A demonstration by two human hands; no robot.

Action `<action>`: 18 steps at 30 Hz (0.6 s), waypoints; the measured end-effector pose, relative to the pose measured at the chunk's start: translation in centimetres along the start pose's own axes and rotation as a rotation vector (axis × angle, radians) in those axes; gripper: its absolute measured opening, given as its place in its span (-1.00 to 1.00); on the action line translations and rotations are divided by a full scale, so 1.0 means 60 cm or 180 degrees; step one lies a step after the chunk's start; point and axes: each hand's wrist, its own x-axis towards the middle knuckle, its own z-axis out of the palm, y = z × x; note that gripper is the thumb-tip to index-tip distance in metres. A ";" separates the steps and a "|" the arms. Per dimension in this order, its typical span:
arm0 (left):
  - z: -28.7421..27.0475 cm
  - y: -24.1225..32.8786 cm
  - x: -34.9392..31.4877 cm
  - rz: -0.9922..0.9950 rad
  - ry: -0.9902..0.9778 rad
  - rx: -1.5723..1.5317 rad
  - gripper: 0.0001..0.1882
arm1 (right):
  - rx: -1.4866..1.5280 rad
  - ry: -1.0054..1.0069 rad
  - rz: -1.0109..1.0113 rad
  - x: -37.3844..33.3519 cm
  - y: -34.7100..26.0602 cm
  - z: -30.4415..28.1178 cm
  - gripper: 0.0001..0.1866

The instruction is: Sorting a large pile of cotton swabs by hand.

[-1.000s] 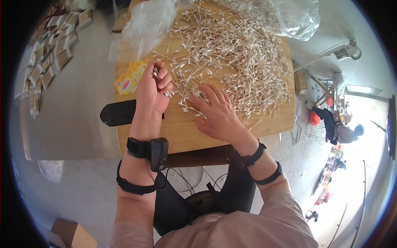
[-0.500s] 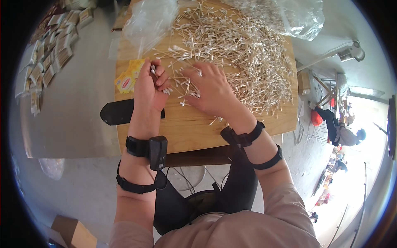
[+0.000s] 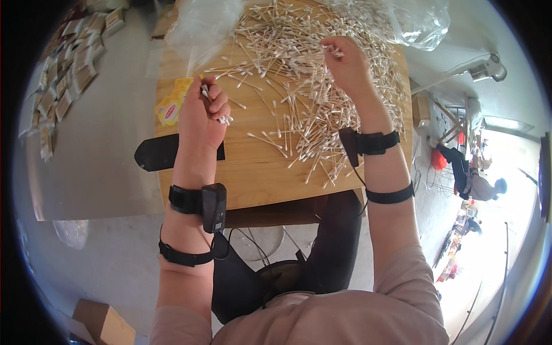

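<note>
A wide heap of cotton swabs (image 3: 322,115) with pale sticks and white tips covers much of the wooden table (image 3: 253,178). My left hand (image 3: 202,115) is closed round a small bunch of swabs, whose white tips (image 3: 225,119) poke out on both sides of the fist. Over the right part of the heap, my right hand (image 3: 349,64) has its fingers bent together on a few swabs (image 3: 333,52). Yellow printed packets (image 3: 171,110) lie just left of my left hand. A flat black strip (image 3: 156,154) passes beneath my left wrist.
Clear plastic bags (image 3: 204,29) sit at the table's far edge, another bag (image 3: 422,23) at far right. On the grey surface (image 3: 109,167) to the left are stacked small packs (image 3: 69,72). A lamp-like white device (image 3: 489,69) stands right. A person (image 3: 486,187) is in the background.
My right hand has moved from beside my left hand to the far right over the heap, and its fingers have closed on swabs. My left hand has shifted slightly left, still gripping its bunch.
</note>
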 end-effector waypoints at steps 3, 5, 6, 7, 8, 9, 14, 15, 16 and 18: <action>0.000 -0.004 0.003 -0.0011 0.0003 0.0039 -0.71 | -0.0274 0.0175 -0.0244 -0.015 0.036 -0.044 -0.66; -0.001 -0.009 0.006 -0.0011 -0.0038 0.0008 -0.71 | -0.0667 0.0216 -0.0359 -0.054 0.049 -0.065 -0.60; 0.002 -0.007 0.004 -0.0021 -0.0033 0.0014 -0.71 | -0.1018 0.0259 -0.0494 -0.081 0.049 -0.074 -0.53; 0.005 -0.002 0.001 -0.0002 0.0019 0.0051 -0.71 | -0.0844 -0.0022 -0.0452 -0.110 0.045 -0.083 -0.46; 0.006 0.001 -0.001 0.0022 0.0070 0.0088 -0.71 | -0.0839 -0.0040 -0.0317 -0.145 0.034 -0.085 -0.43; 0.003 0.003 -0.003 0.0018 0.0082 0.0096 -0.71 | -0.0841 -0.0061 -0.0176 -0.183 0.024 -0.088 -0.40; 0.002 -0.008 0.003 0.0046 -0.0060 0.0198 -0.70 | -0.0550 0.0190 0.0903 -0.361 0.063 -0.084 -0.20; 0.001 -0.009 0.002 0.0031 -0.0071 0.0203 -0.70 | -0.0556 0.0203 0.0917 -0.385 0.062 -0.074 -0.20; 0.000 -0.012 0.003 0.0018 -0.0066 0.0205 -0.70 | -0.0500 0.0217 0.1091 -0.402 0.053 -0.056 -0.15; 0.000 -0.013 0.001 0.0004 -0.0057 0.0224 -0.69 | -0.0426 0.0233 0.1272 -0.408 0.029 -0.020 -0.10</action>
